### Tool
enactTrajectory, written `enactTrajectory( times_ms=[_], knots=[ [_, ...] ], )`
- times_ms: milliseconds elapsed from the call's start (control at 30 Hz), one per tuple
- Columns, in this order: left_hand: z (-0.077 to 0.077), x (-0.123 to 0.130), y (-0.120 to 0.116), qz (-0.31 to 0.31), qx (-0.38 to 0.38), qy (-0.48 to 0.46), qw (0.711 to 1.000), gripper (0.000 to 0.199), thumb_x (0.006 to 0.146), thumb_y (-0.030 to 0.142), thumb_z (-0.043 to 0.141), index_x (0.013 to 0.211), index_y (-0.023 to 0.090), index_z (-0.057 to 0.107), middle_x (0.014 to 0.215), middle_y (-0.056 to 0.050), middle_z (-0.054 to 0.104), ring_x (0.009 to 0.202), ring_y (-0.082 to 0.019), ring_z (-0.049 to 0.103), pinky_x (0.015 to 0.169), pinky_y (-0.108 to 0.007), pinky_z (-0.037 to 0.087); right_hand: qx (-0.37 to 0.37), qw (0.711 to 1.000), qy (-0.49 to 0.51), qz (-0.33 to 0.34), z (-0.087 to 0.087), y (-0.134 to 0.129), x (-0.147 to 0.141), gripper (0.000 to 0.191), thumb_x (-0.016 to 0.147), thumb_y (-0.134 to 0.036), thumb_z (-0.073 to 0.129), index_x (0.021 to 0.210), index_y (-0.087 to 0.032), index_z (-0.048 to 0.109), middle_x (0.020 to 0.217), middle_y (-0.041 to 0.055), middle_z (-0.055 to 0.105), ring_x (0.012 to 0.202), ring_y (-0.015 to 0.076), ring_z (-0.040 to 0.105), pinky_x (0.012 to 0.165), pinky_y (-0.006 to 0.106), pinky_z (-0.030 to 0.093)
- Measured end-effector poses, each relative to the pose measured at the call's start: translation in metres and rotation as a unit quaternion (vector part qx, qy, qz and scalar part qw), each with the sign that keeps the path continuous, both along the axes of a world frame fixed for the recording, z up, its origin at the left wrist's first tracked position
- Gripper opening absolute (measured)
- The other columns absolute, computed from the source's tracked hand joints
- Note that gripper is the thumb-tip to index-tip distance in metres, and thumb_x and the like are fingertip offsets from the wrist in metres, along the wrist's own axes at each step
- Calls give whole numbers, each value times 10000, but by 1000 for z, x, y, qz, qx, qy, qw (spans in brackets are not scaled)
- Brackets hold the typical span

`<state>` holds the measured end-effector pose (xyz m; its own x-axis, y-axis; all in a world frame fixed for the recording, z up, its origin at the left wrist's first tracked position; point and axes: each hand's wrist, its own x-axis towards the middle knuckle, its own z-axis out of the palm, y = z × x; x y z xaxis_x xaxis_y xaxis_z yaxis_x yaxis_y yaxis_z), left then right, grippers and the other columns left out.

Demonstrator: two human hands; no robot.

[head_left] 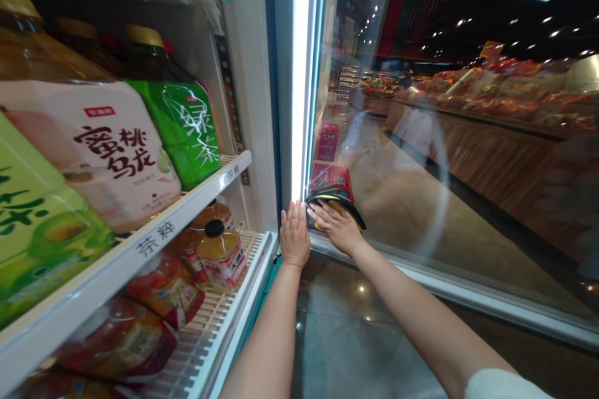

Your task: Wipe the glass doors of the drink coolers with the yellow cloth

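Observation:
My left hand (pixel 295 235) lies flat, fingers stretched upward, against the frame edge at the hinge side of a glass door (pixel 402 187), just below a bright vertical light strip (pixel 301 75). To its right, my right hand (pixel 337 224) presses a dark cloth with yellow parts (pixel 349 201) against the lower corner of the glass. The fingers of that hand are spread over the cloth, which is partly hidden under them. Behind the cloth, red boxes (pixel 330 176) show through the glass.
On the left, cooler shelves with a white front rail (pixel 187 218) hold large tea bottles (pixel 126 156) and smaller juice bottles (pixel 222 255). Through the door are a wood-panelled display (pixel 472 162) with packaged goods and a blurred reflection. Grey floor (pixel 365 330) lies below.

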<state>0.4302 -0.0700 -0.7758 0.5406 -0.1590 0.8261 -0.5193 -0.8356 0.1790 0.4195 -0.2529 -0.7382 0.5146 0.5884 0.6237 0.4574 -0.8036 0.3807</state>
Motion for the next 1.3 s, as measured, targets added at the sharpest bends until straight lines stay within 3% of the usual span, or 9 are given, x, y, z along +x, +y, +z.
enactTrajectory(
  times_ms=[133,333,433,567,667,833,1033,1133,1300],
  knots=[
    [-10,-5,4,-3,13,12,1000,751,918,34,363,1630,155,161,1625,-155,379,1540,-258,282,1256,-520,291,-42,998,17,39,-25,-24,-10,552,985,-130,485,1519,-269,464,1526,-23,548,1434,137,463,1223,345,311],
    [-28,-12,7,-4,18,27,999,711,970,64,349,1635,164,118,1621,-162,383,1537,-256,285,1229,-505,351,20,999,28,-16,-14,4,4,556,1007,-162,469,1553,-252,414,1599,-3,450,1506,169,357,1235,387,295],
    [-38,-16,5,1,21,34,999,692,984,73,348,1633,167,128,1619,-157,391,1535,-254,287,1220,-501,369,1,999,39,4,-34,14,9,561,993,-168,488,1544,-259,429,1577,3,485,1473,169,409,1220,383,311],
    [-50,-19,7,3,30,55,998,663,998,87,347,1628,166,160,1616,-155,395,1535,-254,284,1216,-503,378,-47,995,76,37,-60,-12,-7,560,961,-165,533,1507,-277,479,1526,-4,550,1408,161,488,1199,365,332],
    [-56,-20,10,10,38,67,997,655,996,77,334,1626,166,178,1617,-155,388,1539,-252,270,1225,-506,364,-21,996,84,11,-52,-21,-12,501,991,-208,514,1486,-281,513,1548,-12,520,1435,180,459,1215,366,307],
    [-62,-21,6,19,28,69,997,660,999,91,347,1629,184,172,1615,-144,393,1532,-250,293,1225,-514,364,18,997,69,-2,-42,11,6,527,1011,-206,471,1535,-261,449,1602,-16,439,1493,201,381,1225,387,297],
    [-60,-22,-13,-15,50,57,997,643,1004,105,353,1624,167,194,1599,-153,424,1518,-257,333,1209,-498,388,-38,997,58,35,-72,-45,-25,563,1002,-160,454,1550,-280,415,1557,-39,504,1436,155,459,1201,345,333],
    [-51,-18,-25,-39,59,49,996,640,997,104,366,1618,166,222,1597,-146,431,1519,-253,334,1220,-484,368,-23,999,36,-7,-59,-80,-46,605,1008,-145,445,1579,-328,361,1583,-63,458,1453,149,439,1220,324,289],
    [-33,-14,-54,-56,38,41,997,680,983,110,374,1629,149,164,1641,-159,337,1552,-264,247,1246,-528,299,35,996,-22,-82,-36,-79,-45,609,1024,-201,472,1594,-360,327,1582,-50,453,1468,184,425,1237,361,253]
  ],
)
